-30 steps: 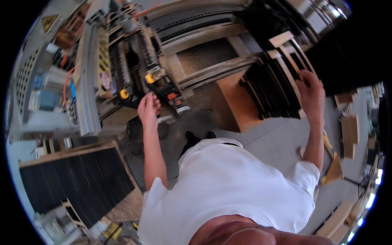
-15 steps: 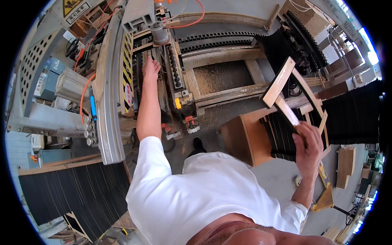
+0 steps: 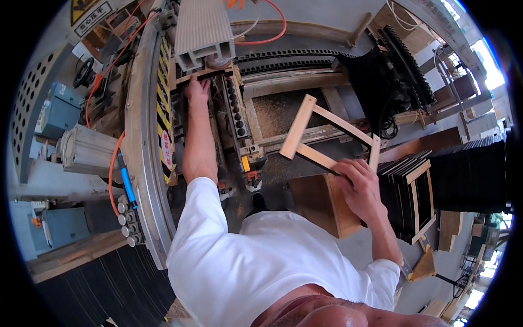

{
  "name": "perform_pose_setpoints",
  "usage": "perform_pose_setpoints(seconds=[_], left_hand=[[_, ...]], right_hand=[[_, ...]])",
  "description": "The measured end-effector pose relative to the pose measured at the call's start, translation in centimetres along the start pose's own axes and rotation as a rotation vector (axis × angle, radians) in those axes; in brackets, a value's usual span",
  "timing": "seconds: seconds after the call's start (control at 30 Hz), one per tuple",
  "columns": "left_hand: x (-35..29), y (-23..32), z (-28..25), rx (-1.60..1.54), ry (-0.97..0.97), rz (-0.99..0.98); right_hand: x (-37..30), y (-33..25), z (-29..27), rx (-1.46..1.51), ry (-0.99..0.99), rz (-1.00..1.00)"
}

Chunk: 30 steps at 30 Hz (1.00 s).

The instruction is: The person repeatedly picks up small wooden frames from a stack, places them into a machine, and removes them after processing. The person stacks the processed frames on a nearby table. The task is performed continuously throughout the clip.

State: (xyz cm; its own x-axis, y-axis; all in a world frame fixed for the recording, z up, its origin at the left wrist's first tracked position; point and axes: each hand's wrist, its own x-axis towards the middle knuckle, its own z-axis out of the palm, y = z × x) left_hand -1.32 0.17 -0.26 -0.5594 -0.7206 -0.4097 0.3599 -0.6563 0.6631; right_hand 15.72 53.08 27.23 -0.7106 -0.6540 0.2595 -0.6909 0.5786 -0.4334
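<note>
- Far left of the black-knobbed machine rail [image 3: 238, 111]: a perforated grey plate [image 3: 32, 103]; higher up, a yellow triangular warning sign [image 3: 90, 8] with black characters on a white panel.
- Nearer, but left of the rail: a slim blue tool [image 3: 126, 182] beside an orange hose, then a black-and-yellow striped bar [image 3: 164, 109] bearing a white label [image 3: 165, 144] with red characters. No brand name legible.
- Just left of the rail: the left hand [image 3: 197, 92], fingers extended and slightly apart, near a wooden crosspiece [image 3: 210, 73] under a grey ribbed block [image 3: 204, 32]. Cannot tell whether touching or pinching. Best to guide with fingertips only, well out from beneath the block.
- Right of the rail and apart from it: an open wooden frame [image 3: 298, 128], tilted in midair.
- Right of the rail, below the frame: a brown wooden box [image 3: 318, 201].
- Farther right of the rail: the right hand [image 3: 358, 188], fingers curled and pinching the frame's near side. Wise to hold firmly there, corners clear of the machine.
- Farthest right of the rail: a stack of dark-edged frames [image 3: 417, 199] before a larger black stack [image 3: 468, 177].
</note>
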Motion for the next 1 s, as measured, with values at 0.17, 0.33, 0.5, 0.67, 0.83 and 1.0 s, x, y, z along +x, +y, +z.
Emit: perform_pose_setpoints(seconds=[0.17, 0.33, 0.5, 0.67, 0.83, 1.0], left_hand=[[-8.1, -1.5, -4.5, -0.053, 0.058, 0.038], [-19.7, -3.6, -8.7, 0.051, -0.162, -0.032], [-24.7, -3.4, -10.4, -0.138, -0.354, -0.048], [-24.8, -3.9, -10.4, -0.217, -0.308, -0.022], [-27.1, -4.6, -10.0, -0.131, -0.178, 0.076], [-36.8, -4.4, -12.8, -0.037, -0.051, 0.101]], right_hand=[[7.4, 1.7, 6.9, 0.068, -0.025, -0.311], [14.8, 1.0, 16.0, 0.149, -0.061, -0.513], [19.2, -0.8, 23.4, 0.142, -0.120, -0.674], [20.0, -0.2, 25.4, 0.054, -0.163, -0.710], [22.0, 0.1, 26.4, 0.122, -0.180, -0.681], [25.6, -1.1, 29.6, 0.083, -0.166, -0.726]])
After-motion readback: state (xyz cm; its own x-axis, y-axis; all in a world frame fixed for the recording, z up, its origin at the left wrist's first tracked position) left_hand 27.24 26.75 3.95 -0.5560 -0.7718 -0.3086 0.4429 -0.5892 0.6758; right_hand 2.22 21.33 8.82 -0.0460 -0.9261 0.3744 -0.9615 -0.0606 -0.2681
